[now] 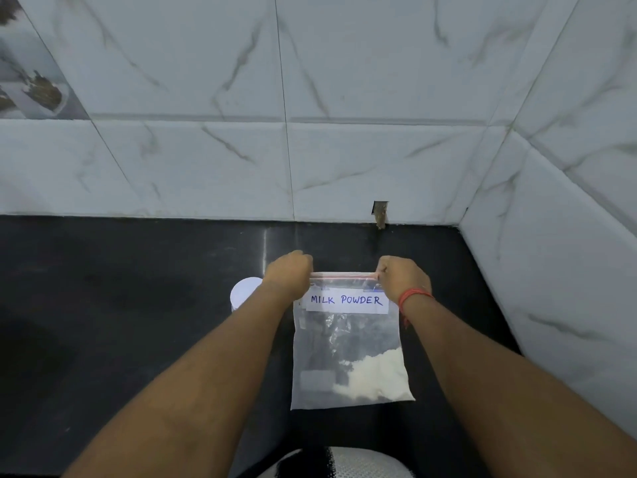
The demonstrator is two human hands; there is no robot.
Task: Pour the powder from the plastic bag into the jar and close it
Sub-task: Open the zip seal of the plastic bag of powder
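Both hands are up at the top of the plastic bag point(348, 353), one at each corner of the red zip strip point(343, 276). The left hand point(287, 274) has its grip pressed together on the left end of the strip, and the right hand point(403, 279), with a red thread point(413, 295) around the wrist, is pinching the right end. The bag hangs between them over the black table point(120, 305), its lower edge toward the person, and a white label point(346, 300) near the top reads MILK POWDER. The powder point(375, 377) has slumped into the bottom right corner, leaving most of the bag clear. The jar point(245, 293) stands just left of the bag, half hidden behind the left wrist, so only its white top shows; whether that is a lid cannot be told. The marble-tiled wall point(344, 150) closes off the back of the table, and a side wall point(568, 270) comes in close on the right. To the left the dark surface runs wide and open.
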